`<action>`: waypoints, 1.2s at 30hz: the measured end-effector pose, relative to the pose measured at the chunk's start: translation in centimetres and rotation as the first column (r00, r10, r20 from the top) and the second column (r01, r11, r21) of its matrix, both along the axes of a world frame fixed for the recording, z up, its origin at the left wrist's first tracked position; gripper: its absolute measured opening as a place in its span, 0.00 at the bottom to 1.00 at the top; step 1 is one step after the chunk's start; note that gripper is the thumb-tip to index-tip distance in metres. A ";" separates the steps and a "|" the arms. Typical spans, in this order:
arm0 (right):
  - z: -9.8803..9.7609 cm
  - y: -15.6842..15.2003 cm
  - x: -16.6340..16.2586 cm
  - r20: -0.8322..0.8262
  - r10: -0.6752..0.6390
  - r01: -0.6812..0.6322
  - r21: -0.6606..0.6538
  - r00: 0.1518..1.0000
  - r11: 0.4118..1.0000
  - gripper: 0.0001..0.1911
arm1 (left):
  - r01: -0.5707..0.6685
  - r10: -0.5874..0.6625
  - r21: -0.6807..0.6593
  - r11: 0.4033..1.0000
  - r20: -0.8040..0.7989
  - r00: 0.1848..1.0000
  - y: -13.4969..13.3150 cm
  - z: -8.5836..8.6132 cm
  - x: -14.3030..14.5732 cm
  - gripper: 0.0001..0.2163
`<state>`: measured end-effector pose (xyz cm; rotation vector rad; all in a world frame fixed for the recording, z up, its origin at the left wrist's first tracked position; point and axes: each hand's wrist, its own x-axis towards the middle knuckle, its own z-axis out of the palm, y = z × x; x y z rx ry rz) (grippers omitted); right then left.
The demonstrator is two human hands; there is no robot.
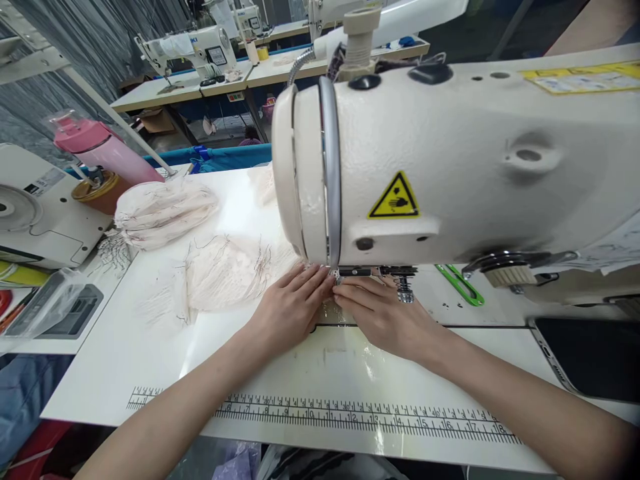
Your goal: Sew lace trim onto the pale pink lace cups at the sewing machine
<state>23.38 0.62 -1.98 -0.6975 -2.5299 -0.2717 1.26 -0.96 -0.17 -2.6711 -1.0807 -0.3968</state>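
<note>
A white sewing machine head (450, 160) fills the upper right, its needle area low at the left end. My left hand (295, 303) lies just left of the needle area, fingers together and closed on the edge of thin pale pink fabric (227, 273). That fabric spreads leftward over the white table, loose dark threads on it. From the right, my right hand (380, 313) reaches under the machine head, its fingers bent together close beside the presser foot. Whatever lies under those fingertips is hidden. Both thumbs are mostly out of sight.
A bundle of pale fabric (165, 210) lies behind left, near a pink bottle (107, 150). Right of the needle are green thread snips (460, 285) and a phone (590, 357). A printed ruler (320, 413) runs along the table front. Other sewing machines (195, 50) stand beyond.
</note>
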 end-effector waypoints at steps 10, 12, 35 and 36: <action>1.7 0.1 0.4 0.008 -0.070 0.069 0.094 0.998 0.993 0.13 | -0.018 0.020 -0.027 0.999 0.058 0.998 -0.3 -0.1 0.4 0.17; 1.7 0.1 0.5 0.012 -0.103 0.101 0.116 0.995 0.988 0.15 | -0.029 0.032 -0.046 0.998 0.057 0.998 -0.4 -0.1 0.4 0.18; -0.7 1.8 1.3 -0.136 -0.064 0.056 -0.060 0.989 0.997 0.15 | -0.146 0.159 -0.118 0.982 0.113 0.981 -0.4 -0.3 1.2 0.18; -0.7 1.8 1.3 -0.132 -0.069 0.061 -0.066 0.989 0.996 0.16 | -0.146 0.157 -0.105 0.984 0.113 0.981 -0.4 -0.4 1.1 0.18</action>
